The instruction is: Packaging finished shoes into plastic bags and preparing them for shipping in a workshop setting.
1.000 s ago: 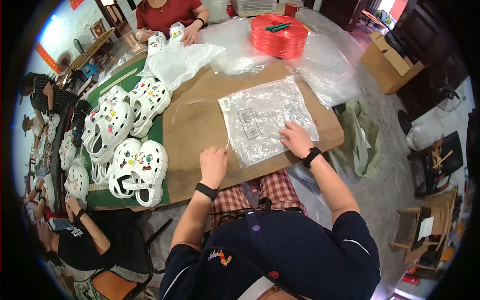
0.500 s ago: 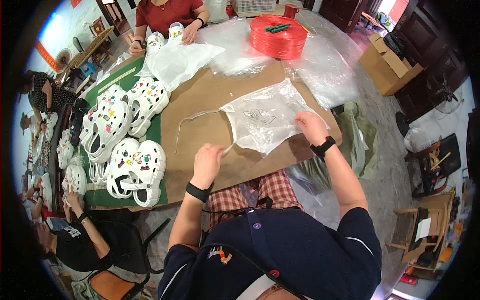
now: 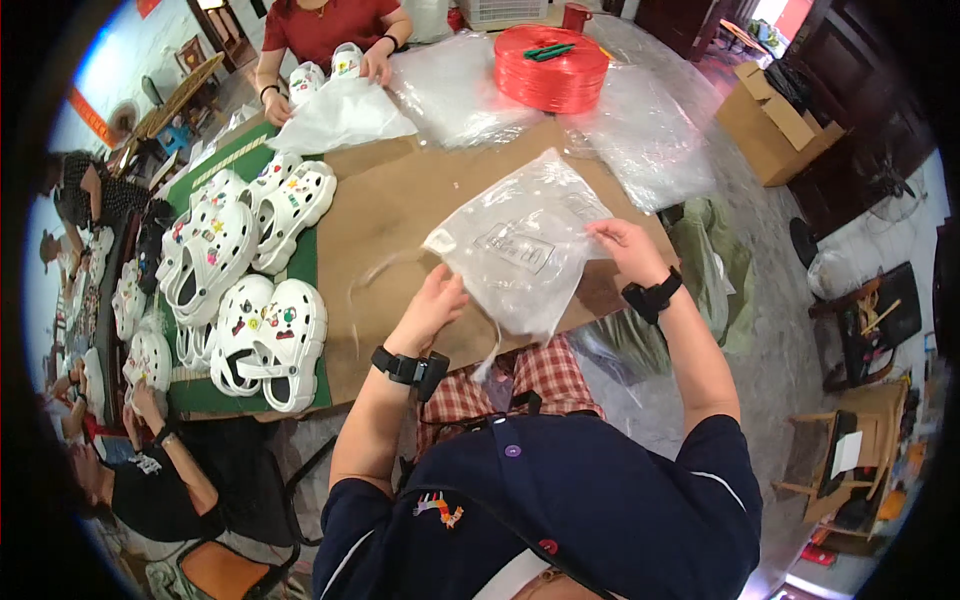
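Observation:
A thin white drawstring bag point(image 3: 515, 245) with dark printing is spread above the brown board, near its front edge. My right hand point(image 3: 632, 252) pinches the bag's right edge between thumb and fingers. At the bag's left edge is my left hand point(image 3: 437, 300), its fingers apart and slightly bent; whether the fingertips touch the cloth is hard to see. One loose string point(image 3: 490, 355) hangs from the bag's lower corner toward my lap, and another pale string trails on the board to the left.
Several white clogs point(image 3: 272, 340) with colourful charms stand on a green mat point(image 3: 305, 280) at left. Clear plastic bags point(image 3: 460, 90) and a red roll of plastic twine point(image 3: 552, 75) lie at the back. Across the table, a person in red handles clogs and a white bag. A cardboard box point(image 3: 775, 125) stands at right.
The bag has turned and its lower corner has come nearer to me. My left fingers have parted from the string, which now hangs down. Across the table, the person's white bag has been drawn back.

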{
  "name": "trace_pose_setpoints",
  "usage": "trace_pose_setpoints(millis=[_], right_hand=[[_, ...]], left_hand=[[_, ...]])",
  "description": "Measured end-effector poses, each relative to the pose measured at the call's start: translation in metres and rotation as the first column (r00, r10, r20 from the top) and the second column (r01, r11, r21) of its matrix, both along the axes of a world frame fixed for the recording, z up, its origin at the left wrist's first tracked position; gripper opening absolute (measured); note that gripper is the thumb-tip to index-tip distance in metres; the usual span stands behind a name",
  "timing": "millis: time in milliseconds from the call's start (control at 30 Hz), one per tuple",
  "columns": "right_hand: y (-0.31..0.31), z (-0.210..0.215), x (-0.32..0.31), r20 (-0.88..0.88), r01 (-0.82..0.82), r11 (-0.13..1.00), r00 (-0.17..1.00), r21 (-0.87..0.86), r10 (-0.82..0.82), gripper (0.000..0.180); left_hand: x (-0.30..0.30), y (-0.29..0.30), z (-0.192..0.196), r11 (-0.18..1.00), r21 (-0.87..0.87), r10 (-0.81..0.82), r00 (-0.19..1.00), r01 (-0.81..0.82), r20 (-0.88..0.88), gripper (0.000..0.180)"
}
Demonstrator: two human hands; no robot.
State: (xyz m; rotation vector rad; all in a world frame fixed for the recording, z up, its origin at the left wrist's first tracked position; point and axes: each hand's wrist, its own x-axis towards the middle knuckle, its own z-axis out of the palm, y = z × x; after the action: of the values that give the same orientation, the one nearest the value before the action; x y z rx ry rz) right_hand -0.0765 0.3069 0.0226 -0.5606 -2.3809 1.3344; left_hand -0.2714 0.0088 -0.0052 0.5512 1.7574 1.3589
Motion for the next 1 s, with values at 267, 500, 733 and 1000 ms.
trace_pose_setpoints(millis=[267, 500, 733, 1000], right_hand=[[-0.048, 0.032, 0.01, -0.11, -0.206, 0.966, 0.968, 0.155, 0.225, 0.009], [-0.063, 0.023, 0.105, 0.05, 0.229, 0.967, 0.971, 0.113, -0.236, 0.037], [-0.042, -0.09, 0.281, 0.547, 0.567, 0.75, 0.768, -0.341, -0.333, 0.028], [-0.083, -0.291, 0.417, 0.908, 0.352, 0.926, 0.329, 0.138, -0.26, 0.036]], left_hand=[[0.005, 0.052, 0.026, 0.888, 0.391, 0.074, 0.915, -0.241, 0.396, 0.064], [0.031, 0.073, 0.046, 0.897, 0.442, -0.203, 0.902, 0.015, 0.381, 0.05], [0.046, 0.08, 0.052, 0.951, 0.304, -0.139, 0.955, 0.055, 0.262, 0.038], [0.04, 0.059, 0.054, 0.969, 0.237, -0.123, 0.971, 0.072, 0.207, 0.033]])
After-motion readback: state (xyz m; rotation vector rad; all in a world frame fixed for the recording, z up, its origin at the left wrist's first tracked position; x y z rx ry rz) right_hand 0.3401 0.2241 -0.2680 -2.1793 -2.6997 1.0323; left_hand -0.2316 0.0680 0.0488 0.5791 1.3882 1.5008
